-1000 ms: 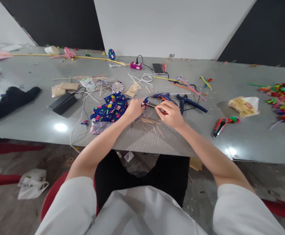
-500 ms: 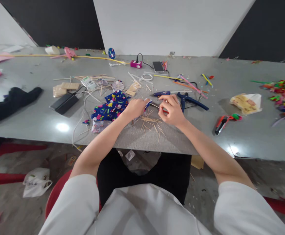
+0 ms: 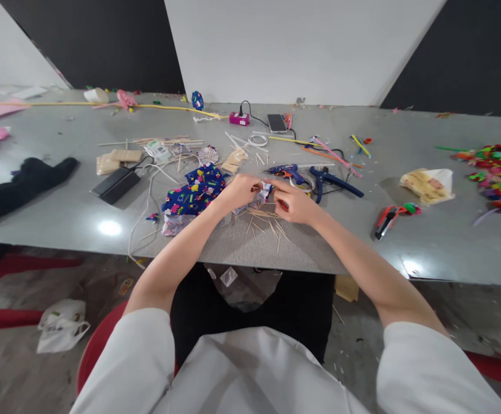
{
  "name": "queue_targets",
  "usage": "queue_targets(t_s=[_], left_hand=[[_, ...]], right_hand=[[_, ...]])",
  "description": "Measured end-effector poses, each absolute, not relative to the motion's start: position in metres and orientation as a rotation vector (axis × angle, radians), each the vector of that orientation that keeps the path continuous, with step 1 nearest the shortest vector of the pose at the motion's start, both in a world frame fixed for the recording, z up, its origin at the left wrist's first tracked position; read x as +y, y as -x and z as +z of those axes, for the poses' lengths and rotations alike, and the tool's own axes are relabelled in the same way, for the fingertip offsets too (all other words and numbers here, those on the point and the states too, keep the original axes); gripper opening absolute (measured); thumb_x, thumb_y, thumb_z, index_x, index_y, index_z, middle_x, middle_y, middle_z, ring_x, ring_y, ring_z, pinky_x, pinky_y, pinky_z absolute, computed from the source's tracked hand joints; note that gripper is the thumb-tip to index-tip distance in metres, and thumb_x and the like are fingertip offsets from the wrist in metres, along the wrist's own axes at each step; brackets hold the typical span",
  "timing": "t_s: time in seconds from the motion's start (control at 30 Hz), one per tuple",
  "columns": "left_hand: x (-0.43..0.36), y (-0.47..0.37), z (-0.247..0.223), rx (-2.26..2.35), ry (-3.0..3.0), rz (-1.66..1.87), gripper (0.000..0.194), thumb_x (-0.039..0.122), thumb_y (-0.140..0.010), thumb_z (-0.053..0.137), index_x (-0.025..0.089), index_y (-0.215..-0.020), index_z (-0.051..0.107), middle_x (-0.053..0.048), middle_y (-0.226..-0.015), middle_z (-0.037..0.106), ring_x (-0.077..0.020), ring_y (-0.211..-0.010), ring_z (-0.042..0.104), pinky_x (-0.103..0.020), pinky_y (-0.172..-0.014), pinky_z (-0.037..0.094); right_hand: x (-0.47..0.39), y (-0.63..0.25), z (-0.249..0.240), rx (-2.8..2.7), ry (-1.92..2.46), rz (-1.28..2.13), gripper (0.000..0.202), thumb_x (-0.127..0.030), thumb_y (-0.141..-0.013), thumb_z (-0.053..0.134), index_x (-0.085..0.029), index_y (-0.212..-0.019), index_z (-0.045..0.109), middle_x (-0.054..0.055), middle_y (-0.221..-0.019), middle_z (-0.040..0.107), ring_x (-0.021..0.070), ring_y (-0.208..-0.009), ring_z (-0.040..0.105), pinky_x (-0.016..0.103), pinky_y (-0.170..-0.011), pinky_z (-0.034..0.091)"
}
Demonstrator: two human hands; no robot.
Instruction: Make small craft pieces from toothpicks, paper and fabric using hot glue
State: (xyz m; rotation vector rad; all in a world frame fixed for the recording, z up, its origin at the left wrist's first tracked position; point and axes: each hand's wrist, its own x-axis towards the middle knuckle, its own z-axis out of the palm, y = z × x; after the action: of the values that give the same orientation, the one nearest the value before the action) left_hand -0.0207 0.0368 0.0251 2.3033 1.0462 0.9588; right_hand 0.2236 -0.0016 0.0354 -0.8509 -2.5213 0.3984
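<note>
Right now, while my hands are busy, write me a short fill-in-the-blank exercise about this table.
1. The right hand extends its ____ finger toward the small fabric scrap in the left hand.
2. The larger patterned cloth has a dark ____ background.
3. The utility knife lies to the hands' ____ side.
4. Phone or thin sticks: farther from the person is the ____.

Missing words: index; blue; right; phone.

We looked from a single head-worn camera, forward and down over our lap point(image 3: 306, 310), our left hand point(image 3: 242, 192) and right hand point(image 3: 296, 204) near mid-view, the counter point(image 3: 449, 241) running across to the wall point(image 3: 302, 52) behind.
</note>
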Motion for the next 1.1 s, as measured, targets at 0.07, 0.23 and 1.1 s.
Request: queue_targets(t_s=[0.07, 0.23, 1.1], left_hand=[[0.037, 0.021, 0.027, 1.046, -2.259, 0.978, 0.024, 0.002, -0.079, 0.063, 0.018, -0.086, 0.080, -0.008, -0.086, 0.079, -0.0193, -0.080, 0.070, -0.030, -0.080, 0.052], [0.037, 0.025, 0.030, 1.043, -2.116, 1.029, 0.010, 0.010, -0.083, 0.074, 0.017, -0.084, 0.080, -0.006, -0.083, 0.081, -0.0179, -0.077, 0.074, -0.027, -0.075, 0.055], [0.035, 0.014, 0.018, 0.897, -2.164, 0.950, 0.033, 0.041, -0.101, 0.063, 0.015, -0.085, 0.073, -0.002, -0.070, 0.067, -0.0114, -0.064, 0.055, -0.025, -0.065, 0.041]], right_hand=[[0.001, -0.224, 0.032, -2.528, 0.817, 0.363, 0.009, -0.017, -0.090, 0.054, -0.024, -0.085, 0.057, 0.014, -0.153, 0.057, 0.0294, -0.130, 0.064, 0.049, -0.108, 0.052], [0.005, -0.226, 0.029, -2.452, 0.759, 0.320, 0.011, -0.015, -0.090, 0.055, -0.024, -0.084, 0.052, 0.015, -0.133, 0.066, 0.0273, -0.119, 0.066, 0.045, -0.105, 0.053], [0.011, -0.243, 0.029, -2.331, 0.849, 0.375, 0.026, -0.022, -0.090, 0.061, -0.022, -0.067, 0.048, -0.006, -0.055, 0.047, 0.0099, -0.049, 0.043, 0.028, -0.056, 0.033]])
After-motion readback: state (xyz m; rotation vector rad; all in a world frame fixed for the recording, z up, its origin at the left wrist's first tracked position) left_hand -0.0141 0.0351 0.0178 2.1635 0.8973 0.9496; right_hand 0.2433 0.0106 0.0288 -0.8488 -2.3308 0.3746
